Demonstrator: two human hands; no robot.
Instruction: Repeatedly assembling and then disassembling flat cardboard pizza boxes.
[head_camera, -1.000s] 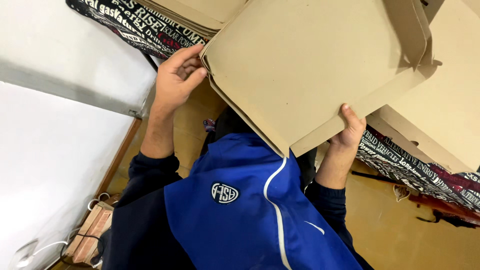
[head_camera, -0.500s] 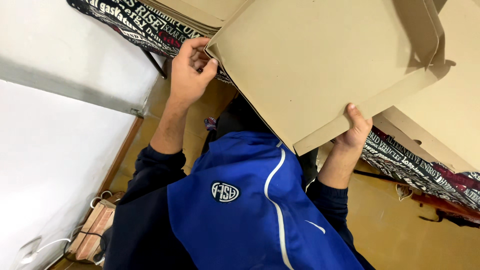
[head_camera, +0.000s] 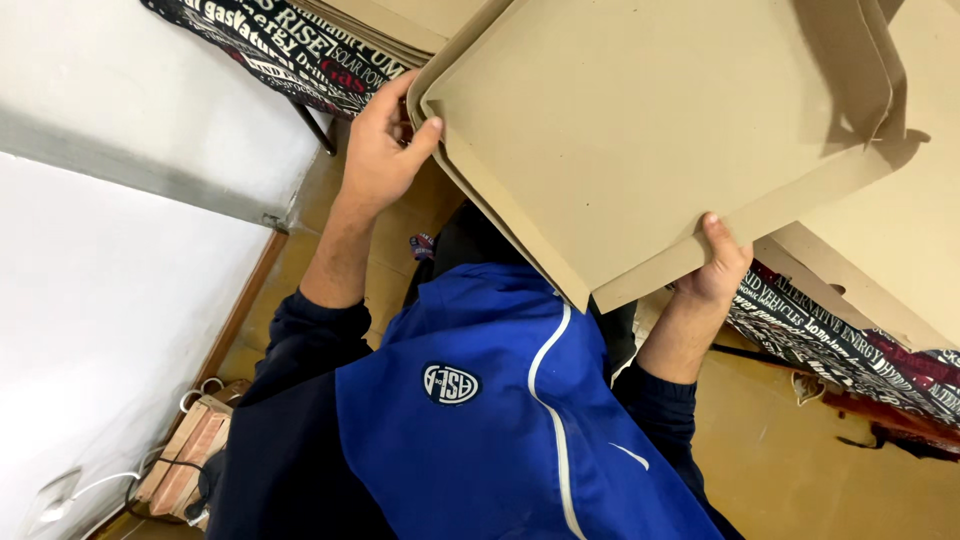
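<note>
Cardboard, plain brown and unprinted: a flat box (head_camera: 640, 130) with shallow folded walls is held up in the air in front of the person's chest, over the near edge of the worktop (head_camera: 300, 50), which wears a black cloth with white lettering. The box's open inside faces the camera. It sits skewed in the view, one corner pointing down toward the blue jacket (head_camera: 510, 420), its long axis running from lower left to upper right.

Left hand (head_camera: 382, 150) grips the box's left corner, thumb pressed on the inner face and fingers wrapped behind the rim, wrist bent back, forearm rising from the rolled sleeve. Right hand (head_camera: 715, 270) closes on the lower right edge, thumb on the wall, fingers hidden beneath, forearm reaching up steeply.

More flat cardboard (head_camera: 890, 260) lies on the worktop behind.
</note>
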